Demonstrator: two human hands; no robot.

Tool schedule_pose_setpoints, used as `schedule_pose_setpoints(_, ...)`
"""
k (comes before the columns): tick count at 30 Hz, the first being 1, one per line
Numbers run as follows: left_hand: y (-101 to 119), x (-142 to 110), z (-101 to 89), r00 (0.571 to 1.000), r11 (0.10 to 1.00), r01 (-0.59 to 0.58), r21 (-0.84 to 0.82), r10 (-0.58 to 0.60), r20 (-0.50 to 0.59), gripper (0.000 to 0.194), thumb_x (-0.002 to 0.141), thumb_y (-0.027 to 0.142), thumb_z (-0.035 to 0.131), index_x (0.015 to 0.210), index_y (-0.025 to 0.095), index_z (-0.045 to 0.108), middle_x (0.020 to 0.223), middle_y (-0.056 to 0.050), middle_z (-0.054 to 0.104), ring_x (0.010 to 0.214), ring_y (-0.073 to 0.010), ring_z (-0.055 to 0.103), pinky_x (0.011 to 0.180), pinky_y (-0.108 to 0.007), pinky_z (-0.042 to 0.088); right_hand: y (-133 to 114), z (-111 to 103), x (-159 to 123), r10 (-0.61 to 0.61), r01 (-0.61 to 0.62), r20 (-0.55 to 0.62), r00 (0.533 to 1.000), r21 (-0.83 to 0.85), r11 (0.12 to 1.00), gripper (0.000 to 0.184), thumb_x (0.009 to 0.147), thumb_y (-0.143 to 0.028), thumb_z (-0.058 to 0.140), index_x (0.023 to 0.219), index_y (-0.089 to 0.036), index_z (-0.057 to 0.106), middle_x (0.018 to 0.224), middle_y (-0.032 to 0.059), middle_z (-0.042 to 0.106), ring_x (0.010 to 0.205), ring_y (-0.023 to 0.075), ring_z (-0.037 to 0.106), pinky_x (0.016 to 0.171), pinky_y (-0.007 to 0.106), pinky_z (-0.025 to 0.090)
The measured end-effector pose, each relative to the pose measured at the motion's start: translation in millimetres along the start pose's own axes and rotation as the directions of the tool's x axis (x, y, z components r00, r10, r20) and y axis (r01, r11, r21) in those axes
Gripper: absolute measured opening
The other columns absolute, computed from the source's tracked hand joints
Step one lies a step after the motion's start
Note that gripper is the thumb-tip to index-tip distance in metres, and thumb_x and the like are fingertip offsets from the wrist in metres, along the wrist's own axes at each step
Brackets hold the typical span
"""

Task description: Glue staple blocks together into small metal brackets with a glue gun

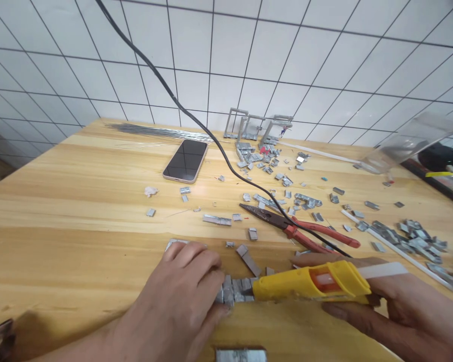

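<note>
In the head view, my right hand point(407, 306) is closed around a yellow hot glue gun point(287, 284). A white glue stick point(384, 270) pokes out of its back end. The gun's nozzle touches, or nearly touches, a short row of small grey blocks point(232, 290). My left hand point(181, 296) pinches the left end of that row between thumb and fingers, hiding part of it. Just above the nozzle lies a loose grey strip point(248, 260). Another grey piece point(241, 356) rests at the bottom edge of the view, below the row.
Red-handled pliers point(287, 224) lie beyond the gun, with a black cable point(219, 146) crossing over them. A phone point(185, 161) lies at the back left beside thin wires point(158, 131). Small grey frames point(249, 125), scattered pieces point(419, 239) and a clear container point(407, 141) occupy the back and right.
</note>
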State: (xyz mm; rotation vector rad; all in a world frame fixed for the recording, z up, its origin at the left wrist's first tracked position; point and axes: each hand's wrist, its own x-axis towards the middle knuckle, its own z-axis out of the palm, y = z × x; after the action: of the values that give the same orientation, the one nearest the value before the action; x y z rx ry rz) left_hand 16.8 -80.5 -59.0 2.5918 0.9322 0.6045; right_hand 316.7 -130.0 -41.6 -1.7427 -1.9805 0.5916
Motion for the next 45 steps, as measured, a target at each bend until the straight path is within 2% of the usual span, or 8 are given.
schedule_pose_setpoints(3,0.8,0.2,-1.8,1.0,1.0,-0.005,0.014,0.005,-0.006,0.012,0.086,0.017,0.053,0.089,0.018,0.064,0.09,-0.005,0.063,0.086,-0.0251,0.05,0.076,-0.041,0.038,-5.9,-0.1,1.6,-0.048,0.056,0.13,0.99,-0.06,0.997,0.04,0.079,-0.046,0.062,0.118,-0.035,0.067,0.112,0.003,0.073,0.092,0.0314,0.071,0.075,0.035,0.061)
schedule_pose_setpoints(6,1.0,0.2,-2.8,1.0,1.0,-0.005,0.012,0.005,-0.007,0.012,0.086,0.017,0.053,0.089,0.019,0.064,0.09,-0.005,0.064,0.086,-0.0249,0.051,0.076,-0.041,0.038,-8.7,-0.2,1.6,-0.068,0.075,0.126,0.99,-0.046,0.996,0.037,0.082,-0.047,0.059,0.117,-0.036,0.066,0.108,0.0016,0.075,0.088,0.0281,0.072,0.072,0.031,0.061)
schedule_pose_setpoints(11,0.9,1.4,-3.6,1.0,1.0,0.008,0.009,-0.008,0.013,0.011,0.086,0.017,0.054,0.088,0.018,0.065,0.089,-0.005,0.064,0.085,-0.0247,0.051,0.076,-0.042,0.039,-9.7,2.3,2.2,-0.033,0.039,0.197,0.98,-0.025,0.999,0.037,0.082,-0.045,0.062,0.117,-0.035,0.065,0.106,0.0009,0.075,0.097,0.0282,0.07,0.074,0.029,0.06)
schedule_pose_setpoints(22,-0.2,-1.4,0.1,1.0,1.0,0.022,-0.015,-0.022,0.019,0.013,0.087,0.018,0.051,0.088,0.018,0.064,0.09,-0.006,0.063,0.087,-0.0263,0.05,0.078,-0.045,0.038,-16.8,5.9,5.4,-0.014,-0.002,0.272,0.962,0.059,0.998,0.035,0.081,-0.042,0.063,0.112,-0.028,0.068,0.112,0.0048,0.073,0.096,0.0297,0.069,0.08,0.033,0.058)
schedule_pose_setpoints(26,1.4,0.3,-1.3,0.999,1.0,0.017,0.007,-0.017,0.037,0.014,0.087,0.017,0.051,0.088,0.018,0.064,0.089,-0.006,0.063,0.086,-0.0262,0.051,0.077,-0.045,0.039,-15.5,4.1,2.9,-0.015,0.004,0.248,0.969,0.044,0.999,0.035,0.08,-0.046,0.063,0.112,-0.032,0.068,0.111,0.0027,0.073,0.093,0.0282,0.071,0.078,0.031,0.059)
schedule_pose_setpoints(34,2.2,1.2,-3.6,0.999,1.0,0.017,0.004,-0.017,0.032,0.013,0.086,0.017,0.052,0.088,0.017,0.065,0.089,-0.006,0.063,0.087,-0.026,0.051,0.076,-0.044,0.038,-20.8,2.8,9.0,-0.024,0.015,0.174,0.985,0.053,0.999,0.03,0.08,-0.045,0.063,0.104,-0.03,0.072,0.094,0.0032,0.078,0.077,0.0262,0.073,0.066,0.028,0.061)
schedule_pose_setpoints(40,1.8,0.5,-2.7,0.999,1.0,0.023,-0.009,-0.023,0.04,0.014,0.087,0.017,0.051,0.088,0.016,0.065,0.091,-0.006,0.063,0.087,-0.0259,0.05,0.077,-0.044,0.037,-19.6,5.1,7.2,-0.04,0.041,0.134,0.99,-0.01,0.999,0.031,0.08,-0.049,0.062,0.102,-0.03,0.072,0.094,0.0032,0.077,0.08,0.0265,0.073,0.068,0.029,0.061)
schedule_pose_setpoints(45,1.3,0.5,-1.6,0.998,1.0,0.026,-0.013,-0.025,0.053,0.013,0.087,0.017,0.051,0.09,0.016,0.065,0.09,-0.006,0.062,0.088,-0.0262,0.049,0.077,-0.045,0.037,-19.5,4.5,11.0,-0.052,0.046,0.137,0.989,0.048,0.998,0.027,0.082,-0.047,0.06,0.102,-0.033,0.072,0.096,0.0016,0.077,0.075,0.0238,0.073,0.067,0.027,0.061)
